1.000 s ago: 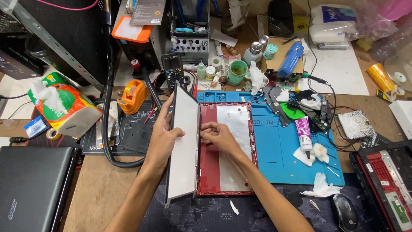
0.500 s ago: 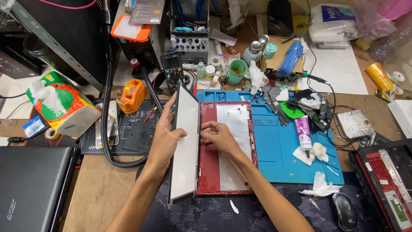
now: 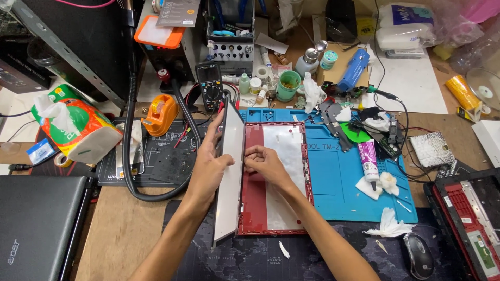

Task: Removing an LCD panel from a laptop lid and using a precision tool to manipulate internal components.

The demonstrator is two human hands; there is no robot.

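Observation:
A red laptop lid shell (image 3: 252,203) with a silver foil sheet inside lies flat on the blue work mat (image 3: 354,182). A thin grey display panel (image 3: 229,177) stands tilted up on its long edge along the shell's left side. My left hand (image 3: 208,166) holds the panel from the left, fingers stretched up along its back. My right hand (image 3: 268,164) rests inside the shell next to the panel, fingertips pinched at the panel's lower edge; what they grip is hidden.
An orange tape dispenser (image 3: 159,114), a multimeter (image 3: 209,86) and a tissue pack (image 3: 78,125) sit at the left. A closed grey laptop (image 3: 36,224) is at the lower left. A glue tube (image 3: 369,158), crumpled tissues, a mouse (image 3: 416,255) and a red laptop base (image 3: 469,218) are at the right.
The display panel has tilted up slightly more under my left hand. My right hand has stayed at the panel's edge with little movement.

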